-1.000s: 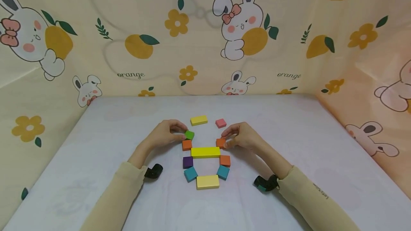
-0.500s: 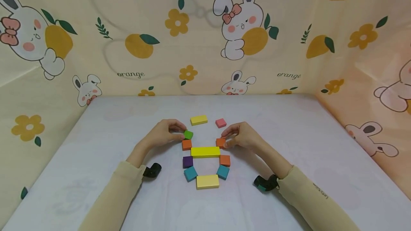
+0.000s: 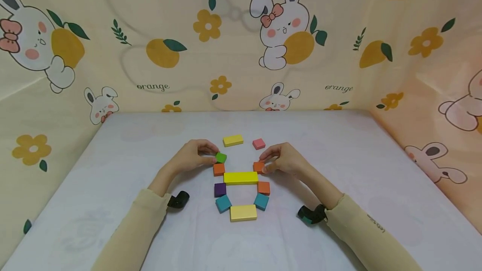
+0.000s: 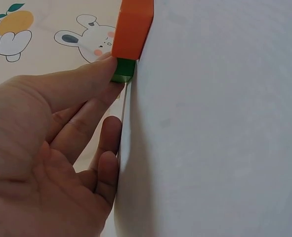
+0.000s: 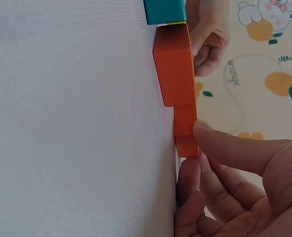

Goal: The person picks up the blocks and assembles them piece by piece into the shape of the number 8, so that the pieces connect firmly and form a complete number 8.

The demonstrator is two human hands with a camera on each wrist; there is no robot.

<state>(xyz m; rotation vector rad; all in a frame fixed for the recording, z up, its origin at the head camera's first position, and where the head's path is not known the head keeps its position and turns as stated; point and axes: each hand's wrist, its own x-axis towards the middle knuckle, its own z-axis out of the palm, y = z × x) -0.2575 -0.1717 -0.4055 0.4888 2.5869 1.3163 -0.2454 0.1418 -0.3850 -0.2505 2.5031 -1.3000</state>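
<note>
Thumb and forefinger of my left hand (image 3: pixel 190 155) pinch a green block (image 3: pixel 221 157), set just behind an orange block (image 3: pixel 219 170). In the left wrist view the green block (image 4: pixel 123 70) is partly hidden by the orange block (image 4: pixel 133 29) in front. My right hand (image 3: pixel 286 160) holds a second orange block (image 3: pixel 257 167) by its outer side, thumb at its near end. A long yellow block (image 3: pixel 241 178) spans between the two orange ones. The right wrist view shows the held orange block (image 5: pixel 186 123) lined up beyond another orange block (image 5: pixel 175 69).
Nearer me, a purple block (image 3: pixel 220 190), an orange block (image 3: pixel 264 188), two teal blocks (image 3: pixel 223 203) and a pale yellow block (image 3: pixel 243 213) form a ring. Behind lie a yellow block (image 3: pixel 233 140) and a pink block (image 3: pixel 258 144). A printed curtain (image 3: pixel 233 53) borders the white table (image 3: pixel 132 145).
My left hand has shifted slightly left with the green block, which sits more squarely behind the left orange block. The right hand and the other blocks have stayed in place.
</note>
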